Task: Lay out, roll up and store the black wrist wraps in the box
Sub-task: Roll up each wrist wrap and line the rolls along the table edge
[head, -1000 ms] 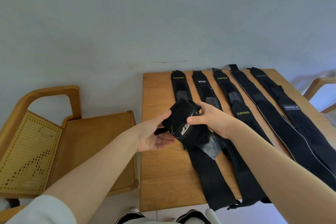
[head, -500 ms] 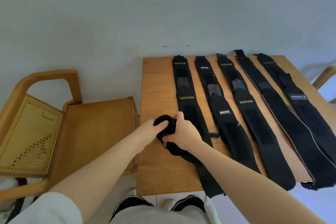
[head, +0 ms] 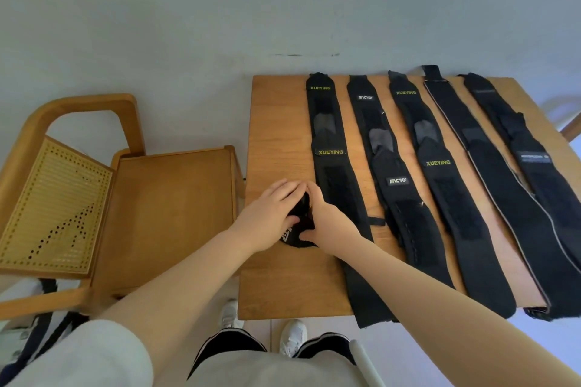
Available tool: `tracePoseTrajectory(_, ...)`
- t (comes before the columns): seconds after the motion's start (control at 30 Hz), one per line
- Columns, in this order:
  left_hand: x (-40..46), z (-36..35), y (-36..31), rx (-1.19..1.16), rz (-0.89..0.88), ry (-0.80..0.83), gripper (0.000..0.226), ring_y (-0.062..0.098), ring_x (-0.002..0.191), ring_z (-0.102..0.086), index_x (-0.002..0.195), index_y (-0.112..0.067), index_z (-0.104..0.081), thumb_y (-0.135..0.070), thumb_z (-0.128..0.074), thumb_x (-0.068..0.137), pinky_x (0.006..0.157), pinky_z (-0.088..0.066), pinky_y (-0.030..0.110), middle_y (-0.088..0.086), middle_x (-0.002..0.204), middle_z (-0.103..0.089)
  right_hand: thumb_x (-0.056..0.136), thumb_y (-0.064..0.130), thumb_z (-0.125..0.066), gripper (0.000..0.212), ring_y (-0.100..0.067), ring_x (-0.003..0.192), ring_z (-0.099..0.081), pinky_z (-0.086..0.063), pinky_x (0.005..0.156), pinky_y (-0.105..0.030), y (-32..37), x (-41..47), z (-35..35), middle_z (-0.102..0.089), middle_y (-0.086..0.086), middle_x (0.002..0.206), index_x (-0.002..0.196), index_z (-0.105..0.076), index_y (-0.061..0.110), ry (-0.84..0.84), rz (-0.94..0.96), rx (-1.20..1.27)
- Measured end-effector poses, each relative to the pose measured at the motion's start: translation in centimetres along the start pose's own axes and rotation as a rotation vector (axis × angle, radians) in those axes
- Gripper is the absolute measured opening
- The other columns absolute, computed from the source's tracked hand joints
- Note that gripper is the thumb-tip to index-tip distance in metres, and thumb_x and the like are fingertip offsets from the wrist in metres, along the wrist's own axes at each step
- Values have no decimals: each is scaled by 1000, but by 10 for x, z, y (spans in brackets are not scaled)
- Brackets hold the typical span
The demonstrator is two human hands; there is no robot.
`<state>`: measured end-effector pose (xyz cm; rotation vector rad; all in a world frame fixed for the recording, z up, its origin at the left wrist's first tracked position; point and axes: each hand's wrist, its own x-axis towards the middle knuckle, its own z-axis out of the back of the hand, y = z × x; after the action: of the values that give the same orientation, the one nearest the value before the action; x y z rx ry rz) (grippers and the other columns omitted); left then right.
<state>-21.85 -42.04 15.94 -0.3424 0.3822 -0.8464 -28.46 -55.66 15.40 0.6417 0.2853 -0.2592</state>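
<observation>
Both hands meet over a bunched black wrist wrap (head: 298, 223) on the left part of the wooden table (head: 276, 286). My left hand (head: 270, 214) cups its left side with curled fingers. My right hand (head: 327, 223) grips its right side, thumb tucked under the lower edge. Most of that wrap is hidden between the palms. Several other black wrist wraps lie flat in parallel rows across the table: the leftmost XUEYING wrap (head: 333, 173), an IINCYO wrap (head: 399, 198), another XUEYING wrap (head: 446, 185) and two longer ones (head: 509, 198). No box is in view.
A wooden chair (head: 163, 214) with a cane back (head: 53, 207) stands directly left of the table. Another chair's arm (head: 570, 129) shows at the right edge. The wraps' near ends hang over the table's front edge. My feet stand on the floor below it.
Both hands carried the bunched wrap from above the laid-out wraps down and left to the bare table, and they now close over it more tightly.
</observation>
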Motion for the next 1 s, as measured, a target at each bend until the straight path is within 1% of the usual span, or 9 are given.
tracePoseTrajectory(0.07,0,0,2,3,-4,-7,61,15,146,-3,151,-24,-15,-25,-47,98,115,-20,33,-9,158,-13,85,15,-68,84,-16,93,-62,-53,77,-29,-7,-5,4,-61,-4,114,148,-14,24,53,-19,-85)
tracePoseTrajectory(0.2,0,0,4,-1,-30,-36,56,21,142,-19,148,-25,-27,-24,-49,97,116,-21,34,-8,154,-24,95,24,-54,30,-20,105,-54,-44,86,-31,-13,-14,28,-61,-2,112,125,-53,18,109,33,-421)
tracePoseTrajectory(0.33,3,3,7,-13,-73,-5,54,23,138,-28,146,-25,-32,-22,-52,96,114,-26,38,-7,152,-29,96,25,-50,18,-20,108,-41,-28,94,-32,-10,-3,40,-61,5,102,111,-59,22,-131,234,-699)
tracePoseTrajectory(0.5,-2,7,20,-29,-88,-6,57,19,138,-29,146,-25,-33,-21,-56,94,114,-24,30,-6,152,-30,79,17,-71,10,-21,89,-48,-35,78,-33,-3,24,27,-60,5,75,85,-64,21,-289,357,-771)
tracePoseTrajectory(0.6,-7,9,30,-68,-121,13,62,15,137,-30,145,-24,-33,-19,-61,91,110,-22,23,-6,152,-30,58,20,-85,25,-21,80,-55,-37,71,-32,-9,35,19,-61,3,78,74,-66,22,-436,416,-698)
tracePoseTrajectory(0.7,-11,8,32,-119,-125,25,67,13,138,-29,147,-26,-29,-14,-62,89,108,-28,21,-9,153,-24,60,16,-85,44,-25,86,-60,-49,69,-35,-9,37,14,-61,-7,106,99,-66,17,-466,394,-544)
tracePoseTrajectory(0.77,-11,9,32,-133,-124,37,68,13,139,-28,147,-27,-27,-14,-62,90,106,-33,21,-12,154,-17,67,8,-82,54,-27,91,-61,-53,72,-35,-5,36,13,-55,-13,117,115,-58,8,-396,292,-311)
tracePoseTrajectory(0.9,-12,10,32,-90,-119,32,68,20,136,-31,146,-30,-29,-18,-63,89,104,-41,25,-4,156,-2,93,9,-55,20,-19,93,-60,-49,76,-25,-5,29,11,-53,-4,112,112,-52,10,-155,166,-59)
tracePoseTrajectory(1.0,-12,10,31,-127,-103,44,66,22,138,-26,144,-34,-34,-15,-64,88,108,-35,23,-1,155,4,93,10,-54,33,-16,106,-58,-48,88,-25,0,24,8,-54,-2,122,126,-52,13,-78,198,40)
